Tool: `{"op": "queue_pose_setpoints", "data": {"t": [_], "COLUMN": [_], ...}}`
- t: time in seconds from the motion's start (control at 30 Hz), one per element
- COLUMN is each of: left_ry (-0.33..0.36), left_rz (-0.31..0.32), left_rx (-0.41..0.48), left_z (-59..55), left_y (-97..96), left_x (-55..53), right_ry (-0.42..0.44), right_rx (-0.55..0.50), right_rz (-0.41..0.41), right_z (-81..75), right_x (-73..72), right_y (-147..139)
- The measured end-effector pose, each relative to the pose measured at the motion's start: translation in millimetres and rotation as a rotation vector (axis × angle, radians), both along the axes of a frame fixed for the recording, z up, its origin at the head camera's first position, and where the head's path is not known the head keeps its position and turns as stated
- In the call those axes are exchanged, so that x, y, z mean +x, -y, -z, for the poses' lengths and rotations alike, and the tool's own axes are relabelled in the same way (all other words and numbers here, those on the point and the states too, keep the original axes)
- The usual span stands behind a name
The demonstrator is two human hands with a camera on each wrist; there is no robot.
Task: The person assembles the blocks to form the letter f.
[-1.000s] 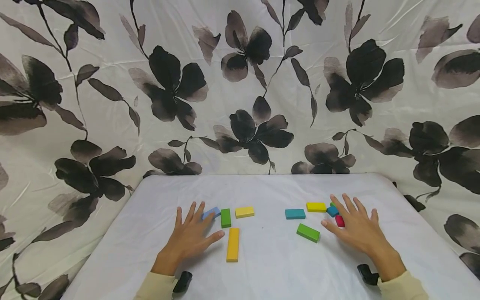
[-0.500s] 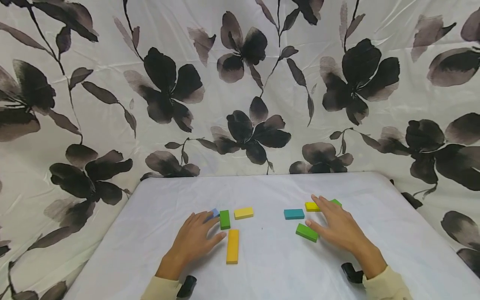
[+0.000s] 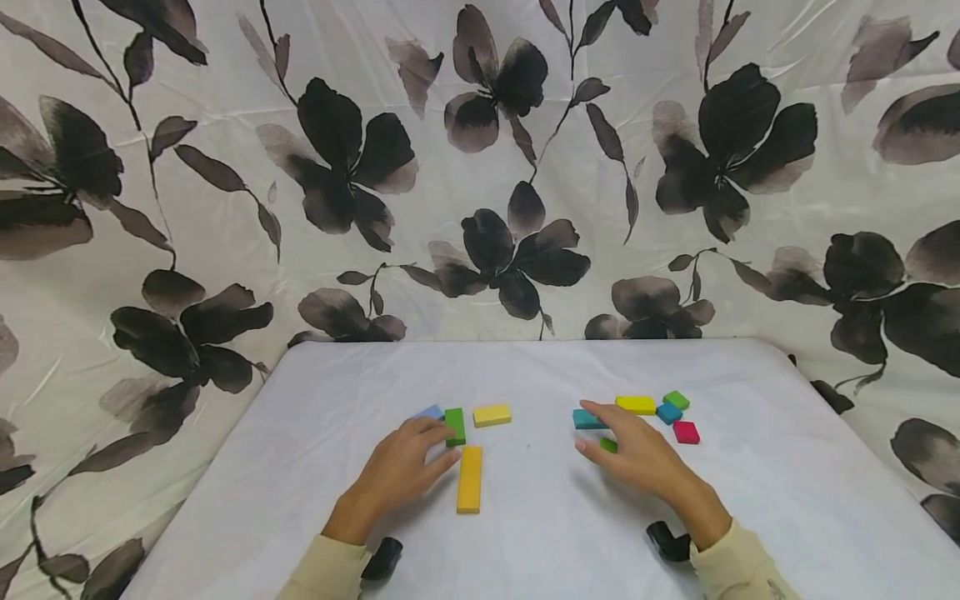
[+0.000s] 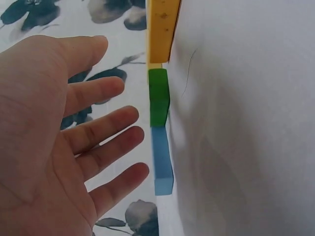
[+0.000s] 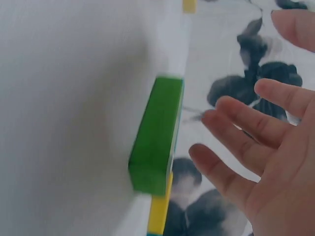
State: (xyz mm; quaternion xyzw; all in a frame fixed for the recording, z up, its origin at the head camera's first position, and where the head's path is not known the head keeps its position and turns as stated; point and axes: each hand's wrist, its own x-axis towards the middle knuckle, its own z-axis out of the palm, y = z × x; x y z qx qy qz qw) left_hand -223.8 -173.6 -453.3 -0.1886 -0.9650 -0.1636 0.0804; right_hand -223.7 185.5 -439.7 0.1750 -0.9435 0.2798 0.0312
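Note:
My left hand point(image 3: 405, 467) is above the table beside the left blocks, fingers loosely bent, holding nothing. Its fingertips overlap a green block point(image 3: 454, 427) in the head view. A light blue block point(image 3: 430, 412) shows behind the fingers; an orange-yellow block point(image 3: 468, 482) lies by the thumb. The left wrist view has the fingers apart from the green block point(image 4: 159, 98). My right hand point(image 3: 648, 454), relaxed and holding nothing, hovers over another green block point(image 3: 608, 445), mostly hidden in the head view. That green block point(image 5: 155, 135) shows whole in the right wrist view. A teal block point(image 3: 588, 419) lies by the right fingertips.
A pale yellow block point(image 3: 492, 415) lies right of the left green one. Behind the right hand are a yellow block point(image 3: 635, 405), a small green block point(image 3: 676, 400), a blue block point(image 3: 669, 413) and a red block point(image 3: 686, 432). Floral cloth point(image 3: 450, 317) hangs behind the white table point(image 3: 525, 533).
My right hand has moved left, uncovering the red, blue and small green blocks and covering most of the larger green one. My left hand has shifted right to the green block, fingers more bent.

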Motion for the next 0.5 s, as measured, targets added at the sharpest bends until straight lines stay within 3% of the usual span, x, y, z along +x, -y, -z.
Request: {"op": "queue_pose_setpoints", "data": {"t": [0.33,0.5], "left_ry": [0.052,0.055], "left_rz": [0.010,0.019], "left_rx": [0.021,0.032], "left_z": [3.7,1.8], "left_y": [-4.0,-6.3], "left_x": [2.3,2.5], "right_ry": [0.088,0.118], "right_rx": [-0.191,-0.221], "right_rz": [-0.149,-0.200], "right_z": [2.8,3.7], "right_x": [-2.1,-1.1], "right_y": [31.8,46.7]}}
